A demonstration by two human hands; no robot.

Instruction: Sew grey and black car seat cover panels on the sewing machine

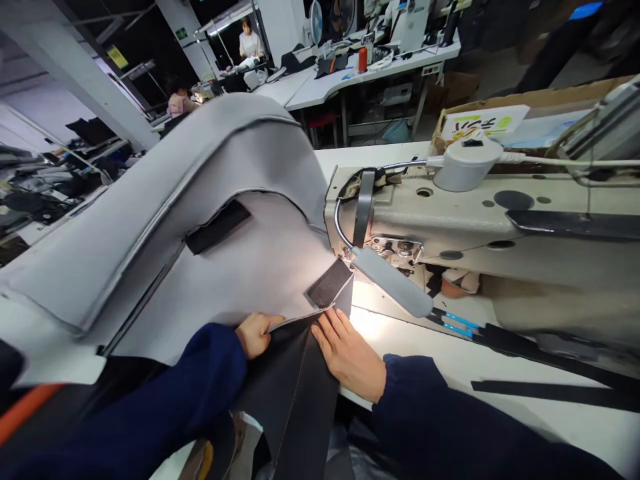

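Left hand (256, 335) pinches edge of grey cover (250, 280), spread left of sewing machine (465, 230). Right hand (353, 353) flat, fingers extended on black panel (307, 387). White card (483, 123): bold characters, possibly Japanese; skewed, unreadable.

Cannot see most fingertips of the left grip (254, 335), curled at the edge of the dark panel (305, 383), nor the needle of the sewing machine (470, 217) near the lamp (393, 281). Cannot follow the machine past the right edge, the panel past the bottom, or the orange strip (29, 410) past the left. Cannot read the yellow sign (117, 57), too small; cannot sort the blurred clutter (35, 190) far left.
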